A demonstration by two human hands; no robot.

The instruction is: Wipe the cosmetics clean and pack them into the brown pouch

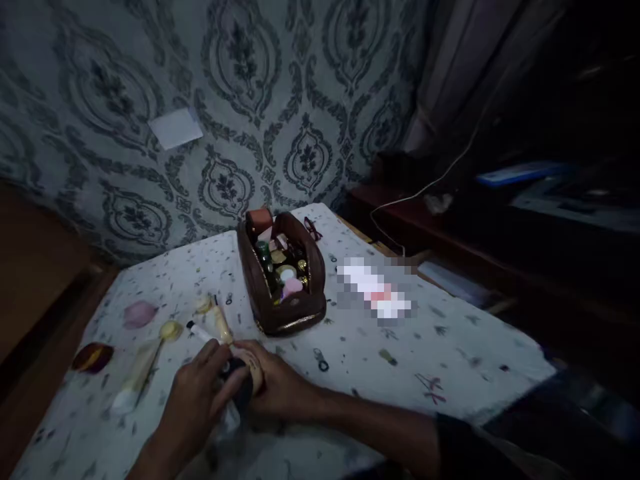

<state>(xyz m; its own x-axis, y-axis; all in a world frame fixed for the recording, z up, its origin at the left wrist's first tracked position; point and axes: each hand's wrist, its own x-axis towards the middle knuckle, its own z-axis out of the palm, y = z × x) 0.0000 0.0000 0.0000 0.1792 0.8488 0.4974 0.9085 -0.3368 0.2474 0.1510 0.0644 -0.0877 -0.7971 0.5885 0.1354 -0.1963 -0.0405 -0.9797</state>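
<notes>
Round container, one of it, cream with a dark end, and both hands are on it, low and a bit left of centre above the table. Calling that spot the middle of the clock, so everything else reads off it. Right hand is wrapped round the cream side, gripping it. Left hand has its fingers and thumb bent over the dark end, also gripping; can't tell if that end is a separate lid. One pale blurry thing sits just under the left fingers, too dim to name.

Three tubes in total: a beige one at 11, a white one with a dark tip at 10, and a bigger cream one at 9. Two small yellow pieces lie around 10 to 11, plus one pink piece further out at 10. One dark red round item is way over at 9.

One brown bag stands open at 1, crammed with stuff; I make out one green-topped bottle and one pink item, the rest is too jumbled to count. One pair of glasses is beside it, also at 1, and one pixelated item lies at 2.
</notes>
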